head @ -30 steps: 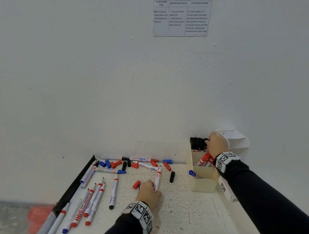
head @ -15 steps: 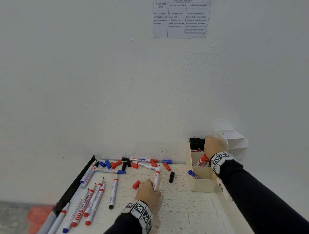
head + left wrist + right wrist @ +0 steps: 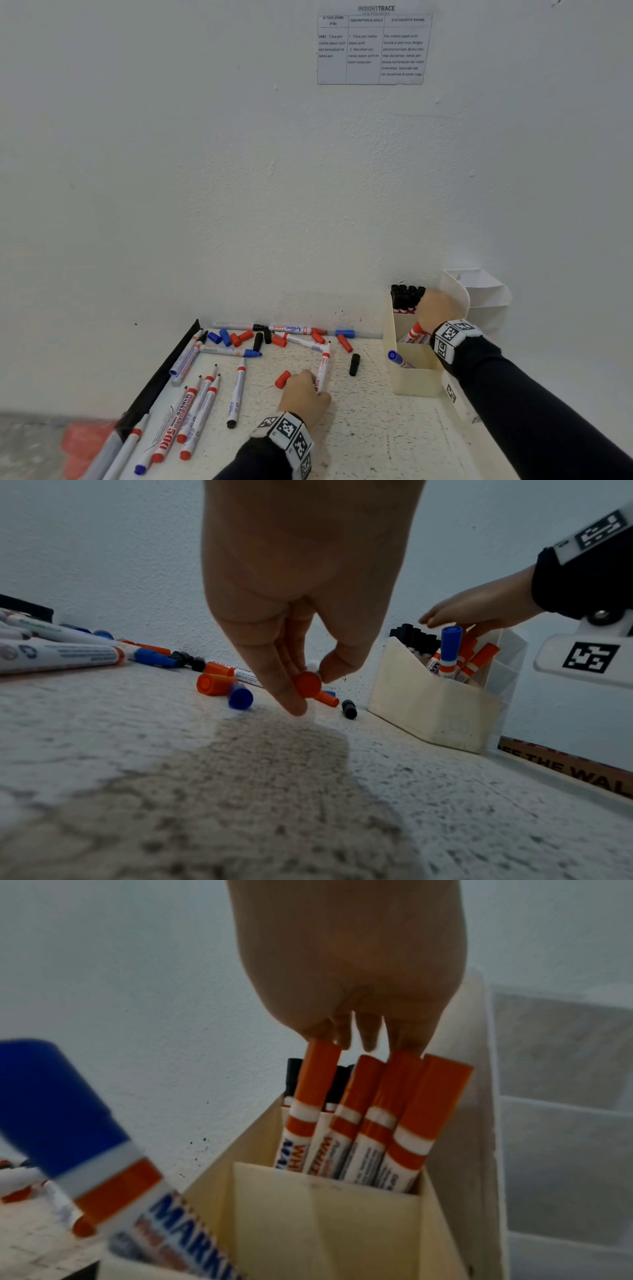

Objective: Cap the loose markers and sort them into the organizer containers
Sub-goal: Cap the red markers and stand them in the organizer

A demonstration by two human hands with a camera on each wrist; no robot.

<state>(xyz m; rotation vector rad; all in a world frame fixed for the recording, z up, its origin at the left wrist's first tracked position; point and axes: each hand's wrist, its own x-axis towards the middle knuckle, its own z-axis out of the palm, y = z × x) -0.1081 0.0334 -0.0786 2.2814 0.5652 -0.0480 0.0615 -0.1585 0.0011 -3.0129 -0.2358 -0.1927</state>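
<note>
My left hand [image 3: 308,383] pinches the red rear end [image 3: 308,684] of an uncapped red marker [image 3: 324,361] that lies on the table, tip toward the wall. My right hand [image 3: 436,308] hangs over the cream organizer [image 3: 414,380], its straight fingertips [image 3: 368,1042] touching the tops of several red-capped markers [image 3: 363,1110] in the middle compartment. Black-capped markers [image 3: 407,296] fill the rear compartment. A blue-capped marker [image 3: 397,358] leans in the front one. A red cap [image 3: 282,379] and a black cap [image 3: 354,364] lie loose near my left hand.
Several uncapped markers [image 3: 195,411] lie at the left by a black edge strip [image 3: 164,373]. More caps and markers [image 3: 291,334] are strewn along the wall. A white container [image 3: 479,294] stands behind the organizer. A printed sheet [image 3: 373,49] hangs on the wall.
My right hand has shifted slightly back from the black markers and down onto the red ones. My left hand has stayed on the red marker.
</note>
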